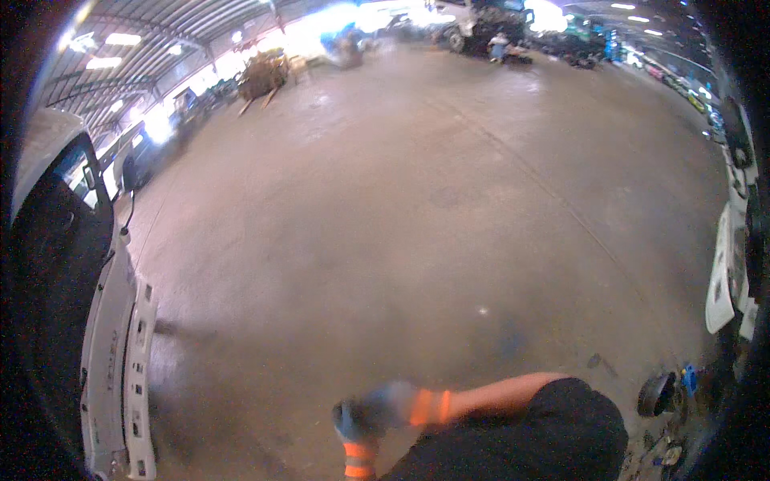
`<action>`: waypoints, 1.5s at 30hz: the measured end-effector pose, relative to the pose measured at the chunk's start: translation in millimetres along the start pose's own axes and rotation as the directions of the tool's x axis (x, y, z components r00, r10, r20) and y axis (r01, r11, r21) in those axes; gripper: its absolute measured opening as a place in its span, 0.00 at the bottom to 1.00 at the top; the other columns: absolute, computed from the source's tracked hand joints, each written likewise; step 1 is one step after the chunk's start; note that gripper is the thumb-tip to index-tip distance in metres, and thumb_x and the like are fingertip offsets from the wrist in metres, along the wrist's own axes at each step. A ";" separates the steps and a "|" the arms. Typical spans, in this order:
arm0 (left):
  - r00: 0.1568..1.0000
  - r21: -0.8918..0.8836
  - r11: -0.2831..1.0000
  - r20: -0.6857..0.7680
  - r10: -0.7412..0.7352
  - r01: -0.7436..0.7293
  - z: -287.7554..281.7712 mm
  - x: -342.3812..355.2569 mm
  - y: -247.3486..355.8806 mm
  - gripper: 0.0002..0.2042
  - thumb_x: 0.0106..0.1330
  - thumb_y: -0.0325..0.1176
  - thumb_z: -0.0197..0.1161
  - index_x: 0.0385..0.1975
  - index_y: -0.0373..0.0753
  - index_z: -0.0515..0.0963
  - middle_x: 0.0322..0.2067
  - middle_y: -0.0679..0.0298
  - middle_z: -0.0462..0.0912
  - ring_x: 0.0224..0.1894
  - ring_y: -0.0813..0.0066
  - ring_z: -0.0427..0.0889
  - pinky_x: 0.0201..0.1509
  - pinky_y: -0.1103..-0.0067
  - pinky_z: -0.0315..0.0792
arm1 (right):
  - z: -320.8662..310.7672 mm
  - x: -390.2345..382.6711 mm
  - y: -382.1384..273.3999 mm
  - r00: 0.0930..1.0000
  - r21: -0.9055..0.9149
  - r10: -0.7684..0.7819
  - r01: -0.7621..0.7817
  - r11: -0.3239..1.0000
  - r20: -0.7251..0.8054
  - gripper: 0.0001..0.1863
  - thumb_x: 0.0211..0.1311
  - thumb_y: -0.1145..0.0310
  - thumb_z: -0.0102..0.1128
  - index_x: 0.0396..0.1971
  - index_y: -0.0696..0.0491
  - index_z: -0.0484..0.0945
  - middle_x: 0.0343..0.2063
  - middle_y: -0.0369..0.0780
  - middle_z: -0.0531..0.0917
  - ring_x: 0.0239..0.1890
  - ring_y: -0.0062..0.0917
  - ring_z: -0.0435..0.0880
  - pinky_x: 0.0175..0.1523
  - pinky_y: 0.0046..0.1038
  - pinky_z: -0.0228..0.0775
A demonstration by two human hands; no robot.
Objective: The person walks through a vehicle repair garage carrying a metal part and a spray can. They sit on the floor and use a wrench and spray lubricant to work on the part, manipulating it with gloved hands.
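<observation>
My right hand (391,402) comes in from the right in a dark grey-blue glove with an orange cuff, smeared by motion. Close against it is my left hand (350,421), in a matching glove with an orange-striped cuff. Both are low in the picture, in front of my dark clothing (513,437). The two gloves meet or overlap. Motion blur hides the fingers, and I cannot make out anything held between them.
A white truck (104,353) with a long slotted panel stands close on the left. White panels (722,272) rise at the right edge, with a black round container (657,394) and small parts below. Concrete floor (385,200) stretches ahead; a loaded pallet (263,76) and vehicles (489,28) are far off.
</observation>
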State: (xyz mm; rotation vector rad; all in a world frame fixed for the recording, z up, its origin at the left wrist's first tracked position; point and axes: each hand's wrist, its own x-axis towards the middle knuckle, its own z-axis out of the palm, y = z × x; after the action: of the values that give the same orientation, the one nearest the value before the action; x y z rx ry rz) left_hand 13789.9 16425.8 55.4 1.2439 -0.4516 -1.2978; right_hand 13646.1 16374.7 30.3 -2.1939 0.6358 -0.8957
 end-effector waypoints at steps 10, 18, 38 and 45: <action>0.986 0.135 0.979 0.077 0.145 -0.154 -7.8 329.0 154.8 0.13 0.69 0.41 0.47 0.35 0.39 0.74 0.31 0.66 0.79 0.35 0.75 0.76 0.41 0.76 0.71 | -67.6 383.8 139.3 0.918 0.009 -0.232 0.242 0.970 0.321 0.11 0.56 0.63 0.53 0.36 0.52 0.71 0.31 0.45 0.79 0.34 0.42 0.79 0.35 0.41 0.71; 0.932 0.005 0.973 0.290 0.219 -0.230 -18.6 672.6 261.7 0.19 0.70 0.43 0.45 0.47 0.36 0.73 0.45 0.60 0.78 0.46 0.66 0.75 0.54 0.72 0.69 | -76.0 716.8 321.6 0.865 0.180 -0.297 0.244 0.953 0.404 0.17 0.53 0.61 0.58 0.41 0.53 0.76 0.37 0.44 0.80 0.40 0.39 0.79 0.43 0.36 0.71; 0.986 -0.368 0.926 -0.163 0.022 -0.082 114.4 1467.7 697.2 0.12 0.67 0.45 0.47 0.42 0.45 0.68 0.33 0.61 0.76 0.25 0.68 0.77 0.15 0.74 0.69 | -203.6 1498.8 733.8 0.909 0.294 0.199 -0.316 0.902 0.367 0.13 0.55 0.68 0.62 0.39 0.56 0.78 0.37 0.45 0.81 0.35 0.19 0.80 0.39 0.24 0.73; 0.912 -0.305 0.906 -0.372 0.171 -0.294 79.0 1721.3 800.7 0.09 0.69 0.39 0.49 0.43 0.44 0.68 0.28 0.62 0.75 0.21 0.69 0.76 0.14 0.73 0.72 | -161.2 1762.4 870.9 0.904 0.230 0.058 -0.170 0.958 0.424 0.11 0.56 0.67 0.62 0.34 0.59 0.79 0.26 0.43 0.82 0.28 0.21 0.81 0.34 0.23 0.73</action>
State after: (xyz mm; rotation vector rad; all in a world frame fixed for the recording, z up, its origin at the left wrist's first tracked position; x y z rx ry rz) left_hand 14606.1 14712.2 141.9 1.0385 -0.1059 -0.8856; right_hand 14506.9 14608.8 205.8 -1.9933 0.4068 -0.4018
